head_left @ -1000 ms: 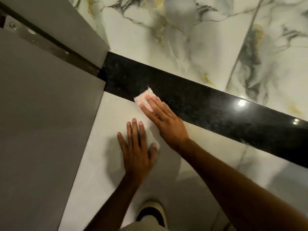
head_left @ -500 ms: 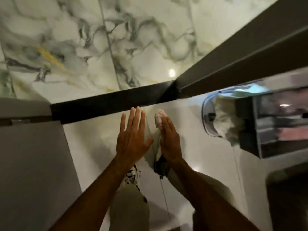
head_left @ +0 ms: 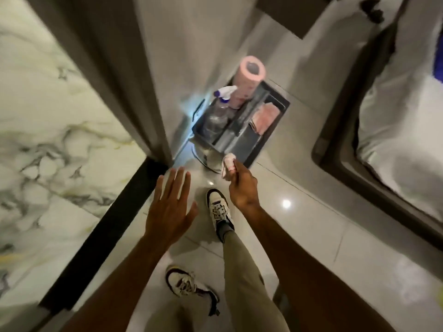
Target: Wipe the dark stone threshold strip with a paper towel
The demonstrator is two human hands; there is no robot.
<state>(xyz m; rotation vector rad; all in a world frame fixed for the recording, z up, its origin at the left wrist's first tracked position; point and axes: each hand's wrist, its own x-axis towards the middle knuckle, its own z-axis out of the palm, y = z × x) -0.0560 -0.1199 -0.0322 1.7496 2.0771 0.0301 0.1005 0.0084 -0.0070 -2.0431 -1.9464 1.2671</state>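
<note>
**Crumpled towel in my right hand, threshold down at my left**

At the far left the marbled floor [head_left: 48, 130], white with grey and yellowish veins, runs off the frame. Next to it the dark stone threshold strip [head_left: 103, 226] slants from the bottom left up to the foot of a grey door frame [head_left: 115, 75]; its lower end is cut off at the edge, and motion blur softens its surface, so I can't tell whether it is clean or smeared.

My left hand [head_left: 171, 207] hangs flat and open above the pale glossy floor tiles [head_left: 311, 224], fingers spread, holding nothing, just beside the strip's upper end and not touching it. Below it are my two sneakers [head_left: 219, 212], white with dark trim; any logo on them is too blurred to read.

My right hand [head_left: 242, 185] is pinched closed around the paper towel [head_left: 229, 165], a small crumpled white wad with pink marks, held in the air above the floor and well apart from the strip.

Beyond it a dark caddy [head_left: 259, 149] sits on the floor against the wall, holding a clear spray bottle [head_left: 219, 111] with a white and purple trigger, an upright pink paper roll [head_left: 249, 80] and a stack of pink sheets [head_left: 265, 116]. No label on the bottle is legible.

At the right a bed [head_left: 395, 116] with white linen is cropped by the frame.
</note>
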